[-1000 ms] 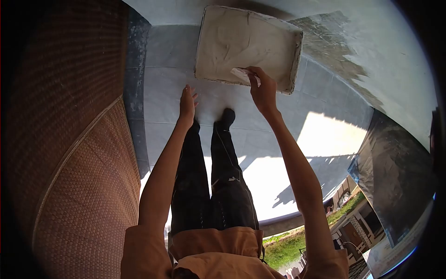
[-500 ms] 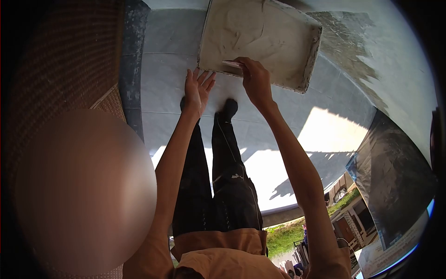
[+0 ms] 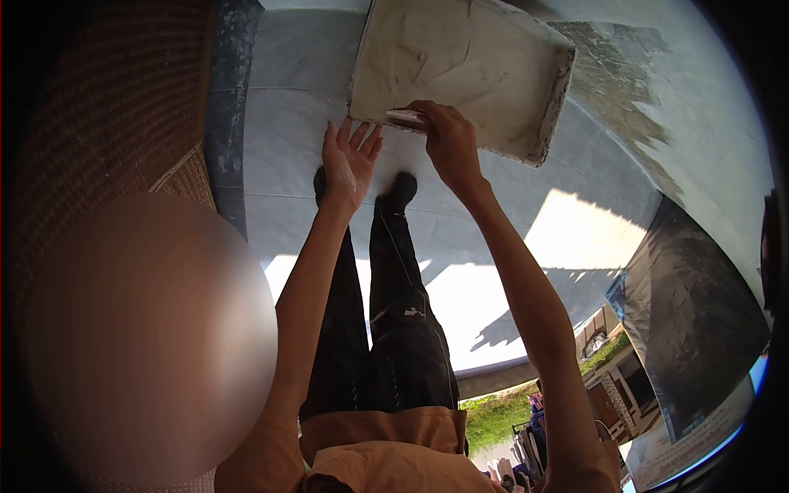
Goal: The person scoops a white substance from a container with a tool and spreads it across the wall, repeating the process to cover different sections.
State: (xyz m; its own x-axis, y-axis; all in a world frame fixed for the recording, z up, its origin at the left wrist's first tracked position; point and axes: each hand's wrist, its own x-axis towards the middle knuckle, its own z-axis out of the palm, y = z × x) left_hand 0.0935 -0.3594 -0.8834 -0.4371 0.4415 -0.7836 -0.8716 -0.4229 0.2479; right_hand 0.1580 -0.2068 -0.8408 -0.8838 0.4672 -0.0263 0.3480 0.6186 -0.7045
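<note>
A shallow rectangular tray (image 3: 542,123) holds a smooth layer of beige, wet-looking paste. My right hand (image 3: 450,141) pinches a thin flat blade (image 3: 405,120) over the tray's near edge, its tip pointing left. Some pale paste shows on the blade. To the left, my left hand (image 3: 351,160) is palm up with fingers spread, just below the tray's near left corner. It holds nothing, and a whitish smear lies on the palm.
Grey tiled floor (image 3: 288,148) lies under the tray, with sunlit patches behind my feet. A woven panel (image 3: 107,99) stands at left. At right are a partly coated wall (image 3: 612,74) and a dark sheet (image 3: 699,304). A blurred round shape covers the lower left.
The blade has tilted a little, showing more of its face, and shifted slightly left with my right hand. My left hand has turned slightly, showing more of the smeared palm.
</note>
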